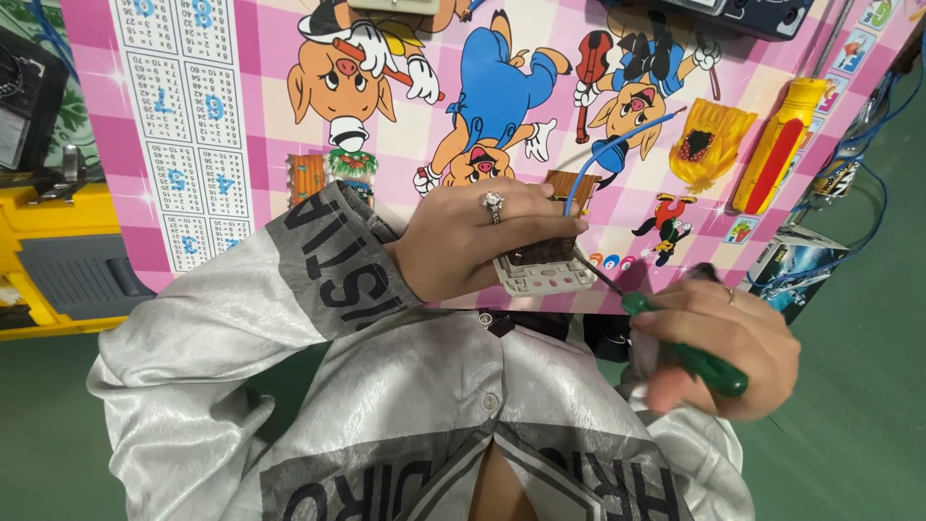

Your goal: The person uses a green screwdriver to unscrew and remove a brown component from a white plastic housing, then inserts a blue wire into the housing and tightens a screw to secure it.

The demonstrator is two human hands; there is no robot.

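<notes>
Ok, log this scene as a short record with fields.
left hand: left hand presses a white device onto the table edge
right hand: right hand grips a green-handled screwdriver, tip at the device
wire: blue wire runs up from the device
surface: pink cartoon-print table
nearby: yellow-and-red tool

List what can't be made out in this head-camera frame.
- White device: mostly covered by the left hand.
- Screwdriver: handle wrapped by the right hand; its tip at the device is too thin to place.
- Right hand's fingers: motion-blurred.
- Dark box: cut off by the top edge.
- Blue wire: lower end hidden behind the left hand.
</notes>
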